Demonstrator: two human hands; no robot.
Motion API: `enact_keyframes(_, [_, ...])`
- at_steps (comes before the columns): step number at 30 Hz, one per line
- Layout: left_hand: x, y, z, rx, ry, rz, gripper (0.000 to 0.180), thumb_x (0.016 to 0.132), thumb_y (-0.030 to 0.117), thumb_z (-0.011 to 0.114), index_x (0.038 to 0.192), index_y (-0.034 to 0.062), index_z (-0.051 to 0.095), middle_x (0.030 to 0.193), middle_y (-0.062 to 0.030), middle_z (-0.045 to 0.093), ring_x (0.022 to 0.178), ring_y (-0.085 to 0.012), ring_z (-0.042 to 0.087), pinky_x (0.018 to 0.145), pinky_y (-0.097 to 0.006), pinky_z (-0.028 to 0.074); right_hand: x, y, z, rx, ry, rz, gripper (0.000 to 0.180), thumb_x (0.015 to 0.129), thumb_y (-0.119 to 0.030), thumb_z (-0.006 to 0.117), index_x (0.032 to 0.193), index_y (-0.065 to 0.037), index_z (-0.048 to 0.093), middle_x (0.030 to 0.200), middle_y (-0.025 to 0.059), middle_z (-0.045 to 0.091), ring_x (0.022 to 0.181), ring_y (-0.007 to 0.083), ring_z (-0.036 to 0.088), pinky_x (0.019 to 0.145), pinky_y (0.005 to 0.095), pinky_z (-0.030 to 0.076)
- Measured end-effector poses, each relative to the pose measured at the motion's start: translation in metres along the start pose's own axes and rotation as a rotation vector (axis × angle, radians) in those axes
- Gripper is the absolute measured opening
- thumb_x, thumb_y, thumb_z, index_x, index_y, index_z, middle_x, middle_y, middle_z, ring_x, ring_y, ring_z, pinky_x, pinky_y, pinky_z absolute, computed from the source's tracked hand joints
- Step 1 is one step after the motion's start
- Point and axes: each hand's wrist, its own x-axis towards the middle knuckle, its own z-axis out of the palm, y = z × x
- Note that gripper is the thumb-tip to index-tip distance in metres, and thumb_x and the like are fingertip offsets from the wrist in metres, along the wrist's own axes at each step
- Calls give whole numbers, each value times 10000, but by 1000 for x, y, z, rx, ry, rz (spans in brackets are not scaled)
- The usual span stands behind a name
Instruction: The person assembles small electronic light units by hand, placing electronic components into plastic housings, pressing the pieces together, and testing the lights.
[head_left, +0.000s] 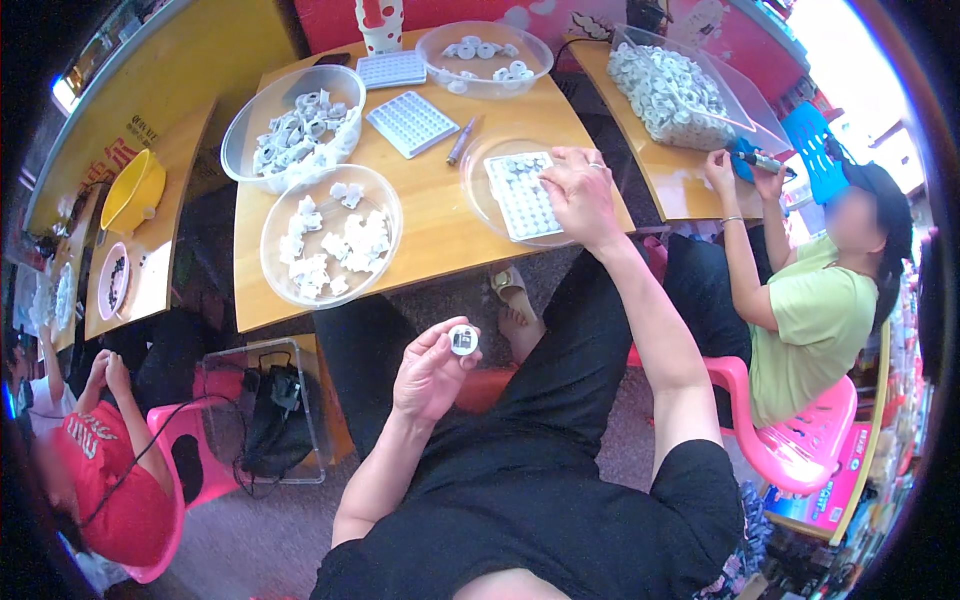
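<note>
Pinching a small round white-rimmed piece (463, 341) with a dark centre between its fingertips, the left hand (428, 378) is raised in front of the body, apart from the wooden table (440, 215); the right hand (583, 197) bends its fingers over a white tray (493, 180) of small round pieces in a clear shallow dish (476, 205), though I cannot tell whether they grip one

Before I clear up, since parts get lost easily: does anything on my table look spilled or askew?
Nothing looks spilled: the crumpled white scraps sit inside their clear round tub. Mildly odd: the white grid tray beside a loose purplish pen lies aslant.
</note>
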Motion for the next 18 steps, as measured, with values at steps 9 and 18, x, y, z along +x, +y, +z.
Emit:
enact_keyframes(9, [-3,2,10,47,30,14,339,920,129,582,1208,-46,543,1094,-185,619,902,-248,632,824,-344,521,6,-6,10,-99,-51,3,72,707,-62,667,773,-68,639,1145,118,598,1138,315,481,895,453,360])
enact_keyframes(18, [-7,6,17,37,19,31,307,926,120,580,1190,-36,572,1079,-143,650,943,-195,631,816,-312,513,-59,-119,-41,560,-92,-280,122,682,-19,681,747,-45,581,1131,122,598,1090,328,535,912,442,390])
